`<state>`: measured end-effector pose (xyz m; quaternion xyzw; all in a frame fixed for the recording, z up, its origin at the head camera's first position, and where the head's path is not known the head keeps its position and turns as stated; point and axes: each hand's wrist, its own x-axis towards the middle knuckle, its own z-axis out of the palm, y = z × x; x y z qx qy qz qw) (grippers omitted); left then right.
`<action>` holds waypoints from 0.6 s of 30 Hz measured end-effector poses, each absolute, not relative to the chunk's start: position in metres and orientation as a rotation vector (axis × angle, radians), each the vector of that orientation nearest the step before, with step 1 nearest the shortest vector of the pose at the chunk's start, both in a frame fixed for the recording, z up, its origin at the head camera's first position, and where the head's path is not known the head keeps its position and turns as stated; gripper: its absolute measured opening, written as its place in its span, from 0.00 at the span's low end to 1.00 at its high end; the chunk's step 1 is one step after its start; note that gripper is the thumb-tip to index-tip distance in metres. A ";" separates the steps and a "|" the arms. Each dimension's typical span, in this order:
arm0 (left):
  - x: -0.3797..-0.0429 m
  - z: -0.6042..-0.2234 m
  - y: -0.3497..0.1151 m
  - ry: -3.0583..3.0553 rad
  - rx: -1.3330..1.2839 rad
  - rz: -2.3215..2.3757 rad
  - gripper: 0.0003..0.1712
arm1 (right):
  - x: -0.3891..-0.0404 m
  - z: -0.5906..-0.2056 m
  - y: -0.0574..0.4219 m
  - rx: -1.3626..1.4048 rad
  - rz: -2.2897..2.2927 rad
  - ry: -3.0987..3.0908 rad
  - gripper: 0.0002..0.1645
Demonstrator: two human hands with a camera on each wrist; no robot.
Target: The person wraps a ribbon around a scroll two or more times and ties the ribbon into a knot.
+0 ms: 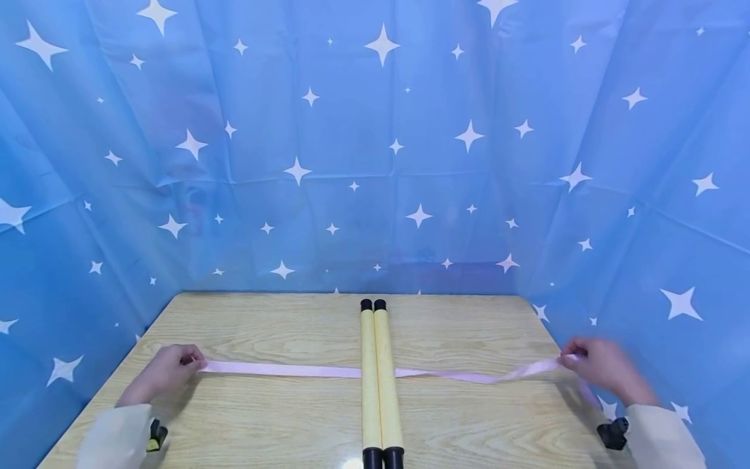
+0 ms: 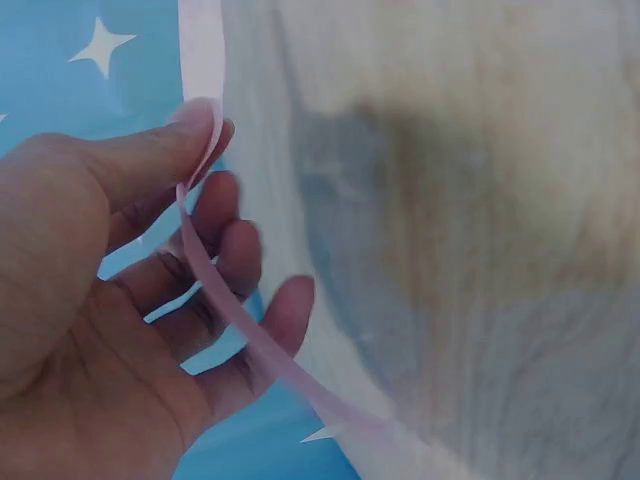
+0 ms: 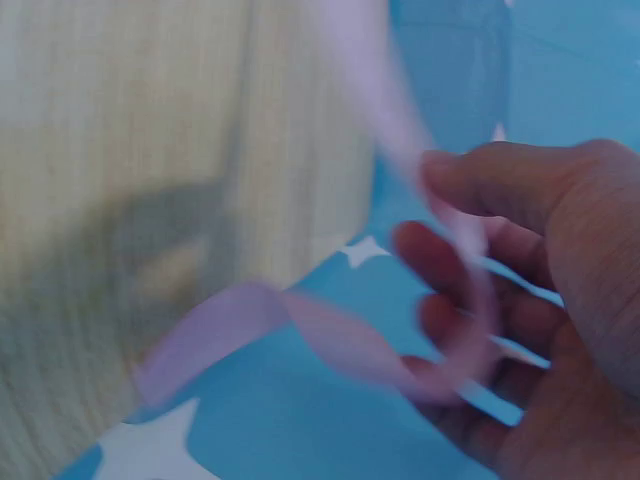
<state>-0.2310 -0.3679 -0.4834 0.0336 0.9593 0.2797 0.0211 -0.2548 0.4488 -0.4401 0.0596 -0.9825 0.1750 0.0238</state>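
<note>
Left hand [image 1: 166,371]: thumb and forefinger pinched together on the pink ribbon [image 1: 281,370], other three fingers apart and loosely bent; in the left wrist view the ribbon's tail drops from the pinch past those fingers; right hand [image 1: 600,365]: thumb and forefinger clamped on the same ribbon, remaining fingers apart and curved; blurred in the right wrist view, tail looping by the fingers with a twist in it; left hand sits just inside the table's left edge, right hand at its right edge, a short tail hanging below it.

Ribbon runs crosswise between the hands, left edge to right edge of the table [image 1: 263,423]; left stretch straight and fairly flat, right stretch twisted, rising toward the right hand; mid-table it passes under two pale yellow tubes [image 1: 387,384] with black ends; tubes lie side by side, touching, from near the far edge toward the near edge; white sleeves [image 1: 665,436] at both wrists, small black device [image 1: 613,433] at the right cuff, another at the left; blue curtain [image 1: 340,130] with white stars behind the far edge and along both sides.
</note>
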 end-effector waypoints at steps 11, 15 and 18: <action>-0.225 -0.480 -0.349 3.087 0.012 0.708 0.19 | -0.252 -0.451 0.428 0.194 0.600 -3.044 0.24; -0.222 -0.472 -0.328 3.113 -0.005 0.733 0.21 | -0.253 -0.447 0.414 0.099 0.633 -3.080 0.28; -0.222 -0.471 -0.308 3.077 -0.022 0.785 0.22 | -0.254 -0.448 0.402 0.050 0.647 -3.124 0.28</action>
